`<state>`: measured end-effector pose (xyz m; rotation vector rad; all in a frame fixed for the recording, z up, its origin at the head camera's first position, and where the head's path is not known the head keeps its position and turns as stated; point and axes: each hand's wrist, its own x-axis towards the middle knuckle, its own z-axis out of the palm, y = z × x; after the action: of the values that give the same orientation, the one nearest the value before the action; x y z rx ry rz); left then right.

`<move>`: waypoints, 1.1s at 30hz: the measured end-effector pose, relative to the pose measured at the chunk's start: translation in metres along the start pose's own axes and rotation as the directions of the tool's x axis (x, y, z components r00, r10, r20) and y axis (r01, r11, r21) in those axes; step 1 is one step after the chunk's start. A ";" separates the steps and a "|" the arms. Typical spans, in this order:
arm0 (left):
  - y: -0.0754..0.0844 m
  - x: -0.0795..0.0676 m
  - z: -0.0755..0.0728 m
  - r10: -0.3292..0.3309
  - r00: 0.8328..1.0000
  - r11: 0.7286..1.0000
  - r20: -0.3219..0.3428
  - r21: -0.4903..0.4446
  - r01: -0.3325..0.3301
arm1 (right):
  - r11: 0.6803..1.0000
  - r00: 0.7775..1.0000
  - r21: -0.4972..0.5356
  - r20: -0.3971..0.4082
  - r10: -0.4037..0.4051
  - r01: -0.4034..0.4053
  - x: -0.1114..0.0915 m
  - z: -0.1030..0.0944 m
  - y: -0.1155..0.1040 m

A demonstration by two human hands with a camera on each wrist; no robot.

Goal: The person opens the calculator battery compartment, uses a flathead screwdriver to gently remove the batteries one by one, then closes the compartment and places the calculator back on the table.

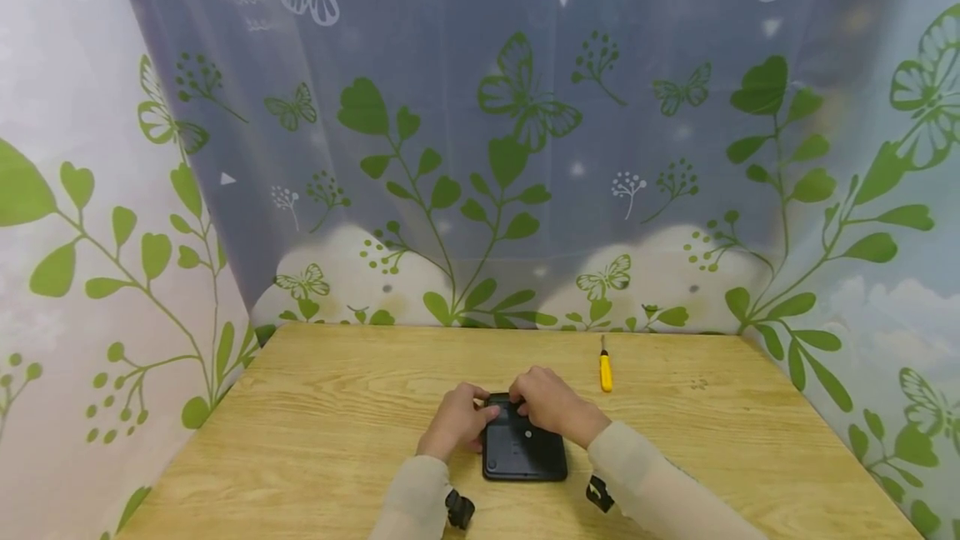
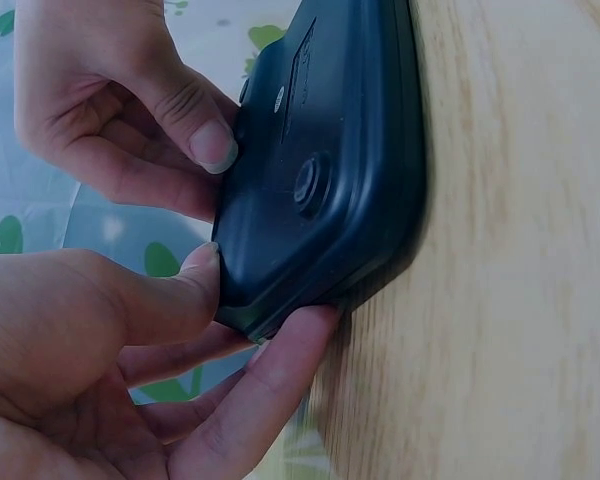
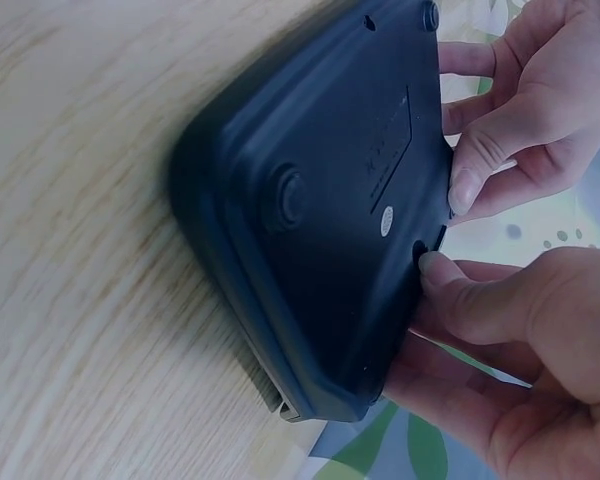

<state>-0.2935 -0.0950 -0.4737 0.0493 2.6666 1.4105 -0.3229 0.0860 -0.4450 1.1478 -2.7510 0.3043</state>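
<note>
A flat black plastic device point(image 1: 523, 448) lies with its underside up on the wooden table. Round rubber feet, a small round pale sticker and a moulded label panel show on it in the right wrist view. My left hand point(image 1: 459, 422) grips its far left corner, thumb on the upper face and fingers at the side and below. At the far edge my right hand point(image 1: 553, 400) pinches the device, its thumb point(image 3: 450, 275) beside a dark round recess and its fingers curled under the rim. The face turned to the table is hidden.
A screwdriver point(image 1: 605, 372) with a yellow handle lies at the back right of the table point(image 1: 337, 407). Several tiny pieces point(image 1: 699, 384) lie to the right of it. A patterned curtain point(image 1: 465, 190) hangs behind the table's back edge.
</note>
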 end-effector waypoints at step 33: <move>0.000 0.001 0.000 -0.021 1.000 1.000 -0.001 -0.004 0.021 | 1.000 1.000 -0.004 0.017 0.021 -0.021 -0.003 0.001 -0.003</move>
<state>-0.2940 -0.0946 -0.4739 0.0205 2.6567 1.4099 -0.3181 0.0858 -0.4458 1.1261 -2.7794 0.2923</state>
